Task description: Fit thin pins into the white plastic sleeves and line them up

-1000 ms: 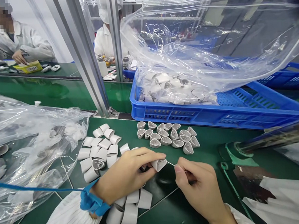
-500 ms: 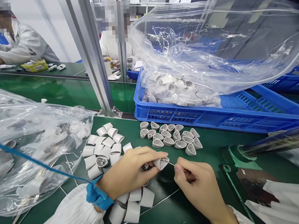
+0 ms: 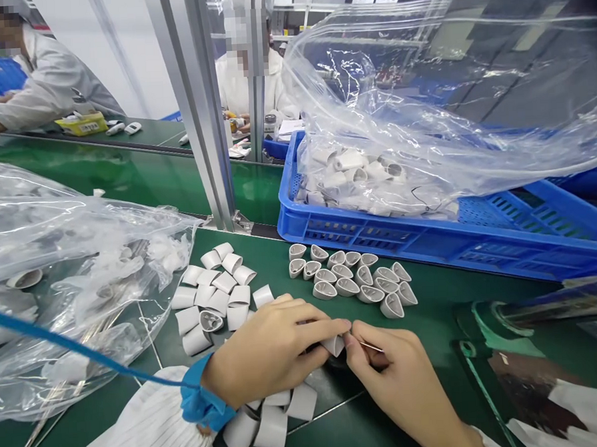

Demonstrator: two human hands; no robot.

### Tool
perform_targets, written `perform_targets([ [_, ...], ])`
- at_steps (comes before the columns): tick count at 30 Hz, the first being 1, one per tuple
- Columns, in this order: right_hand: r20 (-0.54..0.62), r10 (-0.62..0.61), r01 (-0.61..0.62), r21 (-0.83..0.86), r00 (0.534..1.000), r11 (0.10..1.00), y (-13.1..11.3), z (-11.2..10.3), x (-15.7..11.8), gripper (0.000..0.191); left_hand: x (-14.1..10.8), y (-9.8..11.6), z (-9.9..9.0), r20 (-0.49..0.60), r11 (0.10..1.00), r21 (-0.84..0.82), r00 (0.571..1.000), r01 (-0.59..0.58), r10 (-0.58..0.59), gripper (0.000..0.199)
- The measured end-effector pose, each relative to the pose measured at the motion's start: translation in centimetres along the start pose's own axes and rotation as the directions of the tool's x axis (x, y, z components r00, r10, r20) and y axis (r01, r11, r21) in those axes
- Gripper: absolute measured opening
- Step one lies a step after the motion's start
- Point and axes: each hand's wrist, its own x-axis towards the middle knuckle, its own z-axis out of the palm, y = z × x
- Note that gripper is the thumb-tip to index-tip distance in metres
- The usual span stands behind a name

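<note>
My left hand [image 3: 285, 347] is closed around a small light-grey hollow plastic part [image 3: 333, 345], held above the green table. Close against that part, my right hand [image 3: 394, 372] pinches a thin metal rod [image 3: 371, 347]; its tip is hidden by my fingers. A blue wrist strap [image 3: 202, 398] circles my left wrist. Left of my hands lies a group of similar grey parts [image 3: 221, 281], mostly on their sides. Beneath my left forearm are several more grey parts [image 3: 272, 425]. Beyond my hands, other parts [image 3: 346, 286] stand with their open ends up.
Behind the parts sits a blue crate [image 3: 369, 236] holding a clear bag [image 3: 376, 179] of grey parts. Another plastic bag [image 3: 72, 295] spreads at the left. A metal post [image 3: 200, 108] rises near the table's back edge. At right is a green metal fixture [image 3: 494, 333]. Two people work across the bench.
My right hand has come up against the grey part in my left hand, closing the gap between the hands. The part is now more covered by fingers. The camera view has shifted slightly.
</note>
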Motion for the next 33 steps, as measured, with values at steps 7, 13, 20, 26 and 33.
perform_targets([
  [7, -0.169, -0.002, -0.015, -0.100, 0.986, 0.995, 0.3, 0.1, -0.3, 0.038, 0.1, 0.0, 0.1, -0.022, 0.996, -0.087, 1.000, 0.018, -0.020, 0.032],
  [13, -0.150, 0.089, -0.089, 0.008, 0.985, 0.996, 0.4, -0.1, -0.4, 0.025, 0.0, -2.1, -2.4, -0.304, 0.981, -0.059, 0.933, 0.185, -0.194, 0.023],
  [20, 0.124, 0.098, -0.116, 0.146, 0.987, 0.982, 0.8, 1.7, -0.3, 0.027, 2.0, -6.1, -3.8, -0.330, 0.873, -0.013, 0.822, 0.488, -0.464, 0.029],
  [26, 0.212, -0.037, 0.017, 0.096, 0.976, 0.995, 0.6, 1.5, -0.3, 0.031, 5.0, -7.5, -2.7, -0.258, 0.857, -0.010, 0.826, 0.516, -0.501, 0.034],
  [33, 0.322, -0.087, 0.114, -0.065, 0.943, 0.991, 0.7, 1.7, 0.1, 0.032, 3.9, -6.4, -4.0, -0.258, 0.863, 0.041, 0.840, 0.503, -0.478, 0.044],
])
